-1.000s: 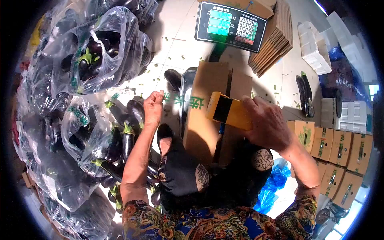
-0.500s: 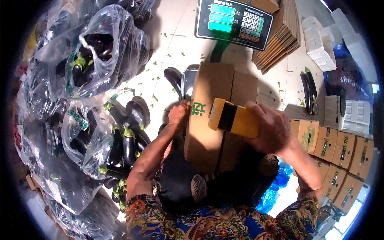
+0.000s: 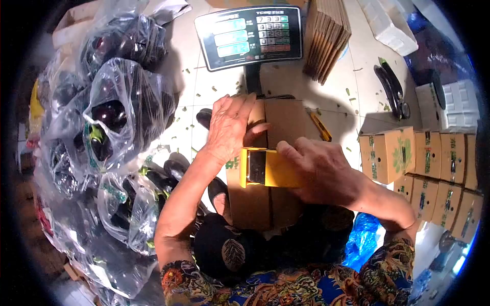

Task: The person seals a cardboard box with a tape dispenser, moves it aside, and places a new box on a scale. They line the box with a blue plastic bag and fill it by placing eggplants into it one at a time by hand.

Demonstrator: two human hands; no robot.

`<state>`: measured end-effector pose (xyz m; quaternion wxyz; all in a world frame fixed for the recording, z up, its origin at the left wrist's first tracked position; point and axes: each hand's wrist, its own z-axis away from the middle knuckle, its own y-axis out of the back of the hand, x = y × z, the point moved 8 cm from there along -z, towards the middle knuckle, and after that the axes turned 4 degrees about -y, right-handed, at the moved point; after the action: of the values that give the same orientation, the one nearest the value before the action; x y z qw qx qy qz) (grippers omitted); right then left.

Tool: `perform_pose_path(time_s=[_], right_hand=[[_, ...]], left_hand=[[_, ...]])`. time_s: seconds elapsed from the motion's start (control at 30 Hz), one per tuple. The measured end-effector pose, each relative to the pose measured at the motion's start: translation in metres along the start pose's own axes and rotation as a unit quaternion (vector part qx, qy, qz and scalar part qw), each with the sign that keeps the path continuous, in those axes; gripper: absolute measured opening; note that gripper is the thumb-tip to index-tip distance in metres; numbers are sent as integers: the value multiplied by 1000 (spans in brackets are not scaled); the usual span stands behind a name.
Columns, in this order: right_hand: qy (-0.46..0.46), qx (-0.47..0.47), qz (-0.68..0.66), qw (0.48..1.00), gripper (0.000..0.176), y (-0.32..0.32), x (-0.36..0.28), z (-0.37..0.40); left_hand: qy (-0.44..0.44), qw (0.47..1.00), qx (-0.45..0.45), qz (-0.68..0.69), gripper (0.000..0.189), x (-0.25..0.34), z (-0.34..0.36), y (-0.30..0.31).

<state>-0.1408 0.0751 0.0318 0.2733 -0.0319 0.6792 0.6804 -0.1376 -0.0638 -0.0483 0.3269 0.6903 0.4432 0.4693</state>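
Note:
A cardboard box point(image 3: 249, 206) with green print stands in front of my knees, its two top flaps meeting along a middle seam. My left hand point(image 3: 230, 122) lies flat on the box's far left part, fingers stretched forward and thumb spread towards the seam. In my right hand point(image 3: 329, 176) is a yellow tape dispenser point(image 3: 280, 169) with a black band, held over the middle of the box across the seam. A yellow utility knife point(image 3: 319, 125) lies on the floor just right of the box.
A digital scale display point(image 3: 250, 38) stands beyond the box. Bagged eggplants point(image 3: 109, 115) fill the left side. Flattened cartons point(image 3: 326, 41) lean at the back. Packed boxes point(image 3: 426, 153) are stacked at right, near loose eggplants point(image 3: 390, 86). Stem bits litter the floor.
My left hand has moved from the box's left side up onto its far top and opened flat. The tape dispenser has shifted slightly left in view. The utility knife has come into sight.

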Motion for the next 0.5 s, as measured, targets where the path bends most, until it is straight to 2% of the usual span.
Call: perform_pose_path(time_s=[0.17, 0.27, 0.5], right_hand=[[39, 38, 14, 998, 36, 0, -5, 4], [16, 12, 23, 1000, 37, -1, -7, 7], [39, -15, 33, 999, 49, 1, 1, 13]], left_hand=[[-13, 1000, -14, 0, 59, -5, -11, -16], [1, 1000, -22, -10, 51, 2, -14, -9], [2, 1000, 7, -14, 46, -5, -9, -15]])
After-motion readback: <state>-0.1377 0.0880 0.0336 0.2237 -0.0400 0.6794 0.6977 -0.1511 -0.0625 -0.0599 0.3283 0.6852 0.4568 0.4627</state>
